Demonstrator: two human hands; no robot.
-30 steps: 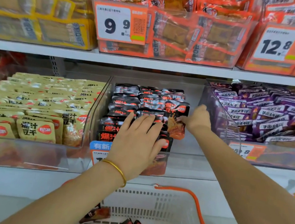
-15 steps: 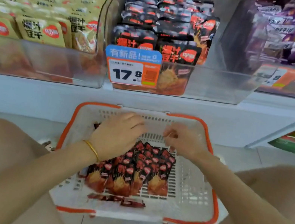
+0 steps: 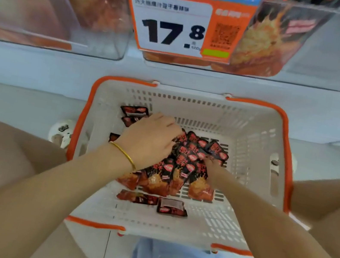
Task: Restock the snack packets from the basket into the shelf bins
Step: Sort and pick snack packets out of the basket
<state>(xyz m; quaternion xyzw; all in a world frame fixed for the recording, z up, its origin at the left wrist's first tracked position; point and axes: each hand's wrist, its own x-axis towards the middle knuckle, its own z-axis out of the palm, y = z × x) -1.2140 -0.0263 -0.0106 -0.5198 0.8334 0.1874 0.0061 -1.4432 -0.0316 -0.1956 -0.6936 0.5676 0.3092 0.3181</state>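
Reaching down into the white basket [image 3: 255, 130] with the orange rim, you have both hands on the heap of black and red packets [image 3: 180, 167] in its middle. Your left hand [image 3: 151, 139], the one with the thin gold bracelet [image 3: 124, 155], lies palm down on the left side of the heap. Its fingers [image 3: 170, 139] are curled close together over the top edges of the fanned packets and touch them. Your right hand [image 3: 211, 170] comes in from the right and meets the heap low on its right side. The packets overlap it there and hide its fingers, so you cannot tell whether they grip or lie flat.

Two loose packets [image 3: 151, 201] lie flat on the basket floor on the near side, apart from both hands. Another few [image 3: 134, 111] lie at the far left, just beyond your left knuckles.

Above the basket, the clear shelf bin [image 3: 337, 51] carries a price tag [image 3: 173, 25] reading 17.8, with the same kind of packet standing behind its front wall. A second clear bin [image 3: 49, 7] sits to its left.
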